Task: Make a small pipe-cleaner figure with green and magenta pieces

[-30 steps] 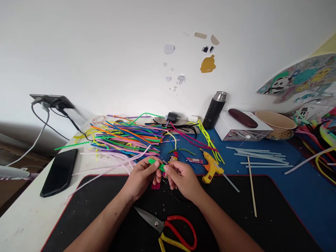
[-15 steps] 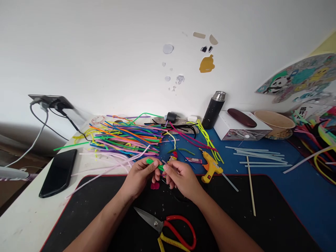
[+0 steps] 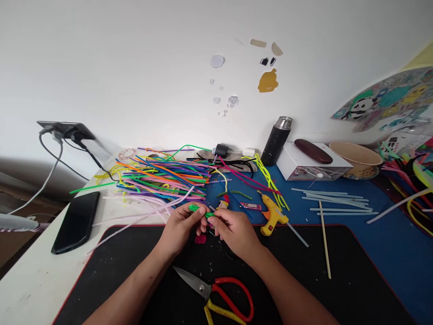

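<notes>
Between my two hands is a short, folded green pipe cleaner (image 3: pixel 194 208). My left hand (image 3: pixel 182 225) pinches it with thumb and fingers, its end poking out above the thumb. On the other end, my right hand (image 3: pixel 233 228) is closed, thumb pressed against the fingers. Just below the fingertips lies a small magenta piece (image 3: pixel 200 239) on the black mat (image 3: pixel 135 271). Scissors (image 3: pixel 216 289) with red and yellow handles rest nearer to me. Behind my right hand a small red, yellow and blue item (image 3: pixel 223 201) is partly hidden.
A heap of coloured pipe cleaners (image 3: pixel 162 176) spreads behind my left hand. To the right are a yellow glue gun (image 3: pixel 271 215), glue sticks (image 3: pixel 338 201) and a wooden stick (image 3: pixel 324 243). A black flask (image 3: pixel 276 142) and white box (image 3: pixel 314 162) stand against the wall; a phone (image 3: pixel 76 222) lies left.
The camera view has shifted very slightly. Both hands stay closed on the green pipe cleaner, with the right fingers moved a little along it.
</notes>
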`<action>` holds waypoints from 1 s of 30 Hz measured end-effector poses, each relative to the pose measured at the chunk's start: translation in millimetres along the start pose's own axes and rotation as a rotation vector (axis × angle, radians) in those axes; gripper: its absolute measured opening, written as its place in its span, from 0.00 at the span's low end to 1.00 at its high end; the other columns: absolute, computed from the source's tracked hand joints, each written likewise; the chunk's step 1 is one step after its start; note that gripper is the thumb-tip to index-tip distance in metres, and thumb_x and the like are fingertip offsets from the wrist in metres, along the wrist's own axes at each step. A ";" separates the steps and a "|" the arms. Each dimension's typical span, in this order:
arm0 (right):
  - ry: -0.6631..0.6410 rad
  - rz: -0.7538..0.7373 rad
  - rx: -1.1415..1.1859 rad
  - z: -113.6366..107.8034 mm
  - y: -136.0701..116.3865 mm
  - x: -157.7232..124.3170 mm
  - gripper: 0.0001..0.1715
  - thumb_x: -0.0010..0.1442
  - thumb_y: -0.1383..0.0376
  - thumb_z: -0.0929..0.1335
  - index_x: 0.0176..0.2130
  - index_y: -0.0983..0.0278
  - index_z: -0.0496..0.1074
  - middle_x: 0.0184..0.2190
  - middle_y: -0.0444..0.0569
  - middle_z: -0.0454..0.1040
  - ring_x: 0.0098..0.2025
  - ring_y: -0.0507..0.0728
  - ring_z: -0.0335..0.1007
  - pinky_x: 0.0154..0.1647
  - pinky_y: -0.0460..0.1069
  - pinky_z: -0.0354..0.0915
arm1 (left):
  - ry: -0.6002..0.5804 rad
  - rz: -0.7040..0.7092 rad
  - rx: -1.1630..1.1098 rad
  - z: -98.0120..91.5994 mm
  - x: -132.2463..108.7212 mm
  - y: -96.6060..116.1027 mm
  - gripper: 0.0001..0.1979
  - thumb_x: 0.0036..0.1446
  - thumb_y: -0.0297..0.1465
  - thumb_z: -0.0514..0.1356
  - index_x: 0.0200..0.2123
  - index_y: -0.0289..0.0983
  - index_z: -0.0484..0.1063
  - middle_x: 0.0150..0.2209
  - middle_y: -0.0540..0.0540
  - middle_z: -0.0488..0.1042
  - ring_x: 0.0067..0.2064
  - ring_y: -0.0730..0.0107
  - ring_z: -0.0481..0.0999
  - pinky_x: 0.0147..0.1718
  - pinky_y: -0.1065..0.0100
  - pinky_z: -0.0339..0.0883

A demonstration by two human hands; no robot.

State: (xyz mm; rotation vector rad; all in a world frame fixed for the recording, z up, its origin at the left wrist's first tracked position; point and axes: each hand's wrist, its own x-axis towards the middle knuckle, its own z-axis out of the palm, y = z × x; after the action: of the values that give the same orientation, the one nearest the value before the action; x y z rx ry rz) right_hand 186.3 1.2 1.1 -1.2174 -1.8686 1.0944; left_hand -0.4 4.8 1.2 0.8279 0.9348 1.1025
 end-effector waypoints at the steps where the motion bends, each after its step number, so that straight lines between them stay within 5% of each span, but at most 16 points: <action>1: 0.004 -0.019 -0.033 -0.5 0.0 0.0 0.19 0.74 0.59 0.66 0.30 0.60 0.71 0.23 0.41 0.74 0.23 0.52 0.69 0.29 0.47 0.59 | 0.000 -0.012 -0.009 0.6 0.2 0.6 0.21 0.49 0.45 0.78 0.33 0.34 0.81 0.22 0.50 0.77 0.21 0.74 0.74 0.19 0.75 0.66; 14: 0.009 -0.216 -0.408 2.0 5.5 -3.0 0.22 0.78 0.59 0.61 0.32 0.61 0.70 0.26 0.46 0.78 0.28 0.54 0.72 0.30 0.48 0.53 | 0.019 -0.147 -0.133 1.2 2.1 2.9 0.21 0.43 0.42 0.82 0.29 0.32 0.82 0.19 0.51 0.75 0.18 0.77 0.71 0.13 0.78 0.61; 22: -0.006 -0.198 -0.335 -0.4 2.1 -3.7 0.22 0.78 0.59 0.61 0.31 0.61 0.68 0.25 0.45 0.76 0.26 0.53 0.70 0.29 0.48 0.52 | -0.006 -0.155 -0.177 1.0 2.1 4.1 0.20 0.44 0.41 0.81 0.30 0.32 0.82 0.19 0.51 0.74 0.17 0.77 0.70 0.13 0.78 0.60; 30: -0.009 -0.046 0.004 1.3 1.3 -3.3 0.22 0.77 0.55 0.62 0.32 0.60 0.69 0.22 0.41 0.72 0.22 0.51 0.69 0.28 0.46 0.60 | -0.024 -0.139 -0.190 0.4 1.0 2.9 0.20 0.44 0.41 0.81 0.31 0.32 0.83 0.21 0.49 0.77 0.19 0.75 0.74 0.16 0.77 0.63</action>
State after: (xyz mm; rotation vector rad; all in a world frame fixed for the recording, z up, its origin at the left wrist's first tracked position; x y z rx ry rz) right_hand 186.9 -2.0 -0.9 -1.1637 -1.8912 1.0806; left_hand -0.9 6.5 3.7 0.6104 0.8399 1.0403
